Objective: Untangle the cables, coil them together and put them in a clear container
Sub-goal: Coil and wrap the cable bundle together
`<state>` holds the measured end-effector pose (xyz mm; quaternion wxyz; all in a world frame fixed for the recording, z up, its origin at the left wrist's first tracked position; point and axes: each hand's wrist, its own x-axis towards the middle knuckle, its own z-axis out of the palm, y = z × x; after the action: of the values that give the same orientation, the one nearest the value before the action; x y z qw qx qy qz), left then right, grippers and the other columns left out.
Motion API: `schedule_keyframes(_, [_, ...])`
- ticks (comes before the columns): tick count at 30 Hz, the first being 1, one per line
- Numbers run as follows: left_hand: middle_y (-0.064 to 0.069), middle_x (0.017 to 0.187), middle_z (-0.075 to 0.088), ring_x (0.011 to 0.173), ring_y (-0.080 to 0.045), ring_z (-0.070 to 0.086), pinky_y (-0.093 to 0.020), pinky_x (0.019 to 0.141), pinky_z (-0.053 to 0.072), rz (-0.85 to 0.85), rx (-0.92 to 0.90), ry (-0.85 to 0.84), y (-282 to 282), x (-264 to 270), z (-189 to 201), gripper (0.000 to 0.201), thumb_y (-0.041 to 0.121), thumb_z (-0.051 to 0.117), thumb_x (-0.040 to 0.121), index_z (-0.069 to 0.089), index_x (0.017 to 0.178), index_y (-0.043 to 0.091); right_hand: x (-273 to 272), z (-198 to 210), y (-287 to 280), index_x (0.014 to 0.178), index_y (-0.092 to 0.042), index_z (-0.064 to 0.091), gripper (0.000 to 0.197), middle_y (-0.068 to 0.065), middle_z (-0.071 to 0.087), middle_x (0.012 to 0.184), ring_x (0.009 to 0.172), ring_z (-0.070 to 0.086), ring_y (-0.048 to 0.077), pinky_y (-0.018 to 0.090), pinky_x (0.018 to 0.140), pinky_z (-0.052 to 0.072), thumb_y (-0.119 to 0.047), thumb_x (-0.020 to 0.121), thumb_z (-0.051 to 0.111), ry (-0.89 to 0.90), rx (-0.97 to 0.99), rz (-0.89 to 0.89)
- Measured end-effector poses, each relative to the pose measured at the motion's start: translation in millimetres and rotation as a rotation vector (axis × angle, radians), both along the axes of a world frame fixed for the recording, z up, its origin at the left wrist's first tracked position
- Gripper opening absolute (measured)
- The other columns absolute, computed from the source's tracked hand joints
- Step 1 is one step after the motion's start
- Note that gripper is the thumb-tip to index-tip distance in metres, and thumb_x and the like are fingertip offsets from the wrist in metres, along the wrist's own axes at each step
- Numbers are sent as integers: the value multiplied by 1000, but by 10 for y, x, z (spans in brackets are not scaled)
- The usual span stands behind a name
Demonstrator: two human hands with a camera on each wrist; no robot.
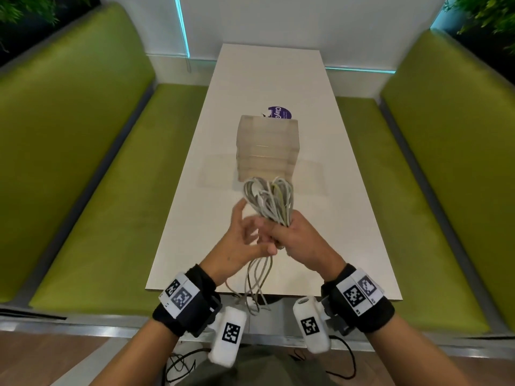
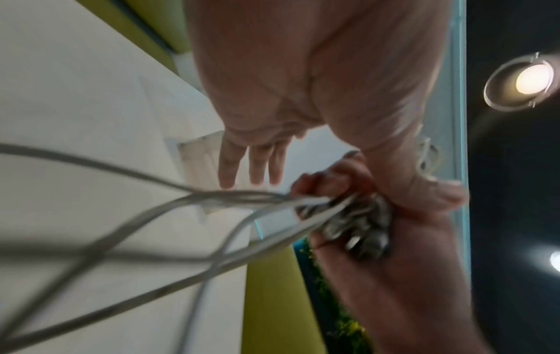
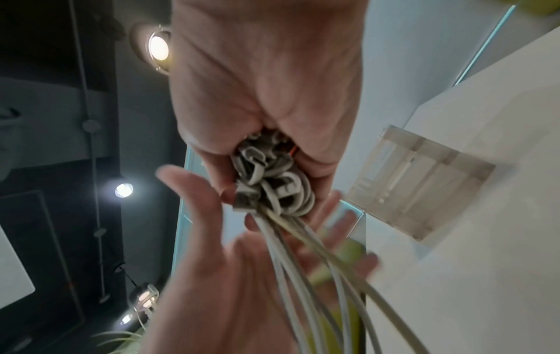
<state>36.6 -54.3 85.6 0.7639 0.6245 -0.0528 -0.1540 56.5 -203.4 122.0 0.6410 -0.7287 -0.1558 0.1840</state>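
Observation:
A bundle of grey-white cables (image 1: 269,200) is folded into loops that stick up out of my right hand (image 1: 295,235), which grips the bundle in a fist above the white table (image 1: 348,240). The folded bends (image 3: 269,184) show inside that fist, and loose cable tails (image 1: 257,280) hang down past the near table edge. My left hand (image 1: 239,240) is beside the bundle with fingers (image 2: 254,165) straight and spread, holding nothing. The clear container (image 1: 267,147) stands upright on the table just beyond the loops.
A purple round sticker (image 1: 280,112) lies on the table behind the container. Green padded benches (image 1: 97,190) run along both sides of the narrow table. A flat clear sheet (image 1: 309,176) lies under the container.

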Motion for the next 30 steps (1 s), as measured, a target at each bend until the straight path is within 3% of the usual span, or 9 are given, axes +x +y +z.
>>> schedule_keyframes(2, [6, 102, 65, 96, -8, 63, -24, 85, 48, -113, 110, -40, -56, -48, -77, 59, 24, 67, 80, 39, 131, 11, 25, 29, -15, 69, -17, 62, 25, 9, 61, 63, 61, 59, 24, 30, 54, 47, -23, 92, 56, -10, 54, -27])
schedule_keyframes(4, [-1, 91, 68, 89, -12, 66, -22, 85, 47, -133, 180, -81, -83, -81, -67, 32, 30, 55, 87, 52, 116, 18, 33, 55, -42, 75, -9, 61, 25, 26, 58, 70, 53, 54, 31, 32, 46, 44, -24, 94, 55, 7, 113, -37])
schedule_keyframes(8, [10, 59, 55, 57, -11, 54, -26, 66, 47, -89, 237, -113, -94, -79, -89, 52, 52, 53, 80, 54, 108, 9, 50, 60, -61, 73, -13, 59, 22, 9, 60, 66, 64, 52, 29, 40, 62, 42, -22, 93, 56, 45, 192, -92])
schedule_keyframes(11, [14, 53, 35, 48, -7, 27, -20, 48, 29, -45, 190, -100, -136, -80, -155, 51, 52, 55, 76, 48, 98, 6, 41, 52, -44, 73, -14, 54, 22, 2, 51, 58, 61, 51, 25, 35, 59, 41, -19, 94, 55, 63, 216, -122])
schedule_keyframes(17, [12, 57, 43, 49, -8, 38, -18, 52, 36, -28, 174, -125, -166, -100, -176, 33, 48, 54, 83, 49, 92, 17, 45, 98, -21, 70, -18, 54, 23, 0, 49, 56, 56, 52, 21, 43, 62, 40, -22, 93, 55, 33, 279, -168])
schedule_keyframes(20, [-2, 56, 48, 48, -12, 49, -19, 57, 39, -47, 260, -130, -87, -116, -160, 30, 42, 48, 90, 59, 87, 15, 148, 169, -116, 70, -18, 56, 20, -1, 48, 54, 54, 52, 20, 47, 68, 41, -23, 90, 56, -10, 299, -195])
schedule_keyframes(24, [0, 60, 47, 46, -14, 53, -21, 53, 39, -136, 356, -110, 62, -54, -90, 33, 45, 51, 89, 56, 80, 14, 184, 251, -204, 74, -13, 54, 20, 1, 46, 56, 55, 48, 21, 41, 63, 45, -16, 94, 55, -98, 166, -141])
schedule_keyframes(28, [12, 55, 39, 46, -10, 35, -24, 47, 30, -207, 390, -66, 181, 12, -34, 24, 30, 49, 96, 57, 79, 16, 249, 269, -306, 79, 1, 56, 23, 2, 49, 59, 55, 48, 19, 40, 57, 46, -18, 92, 59, -148, 22, -113])
schedule_keyframes(30, [12, 54, 38, 49, -9, 28, -22, 47, 25, -192, 396, -88, 222, 25, 3, 24, 34, 51, 93, 59, 76, 18, 262, 275, -348, 77, -5, 58, 24, 2, 52, 59, 55, 52, 18, 42, 57, 47, -26, 89, 62, -168, -129, -47])
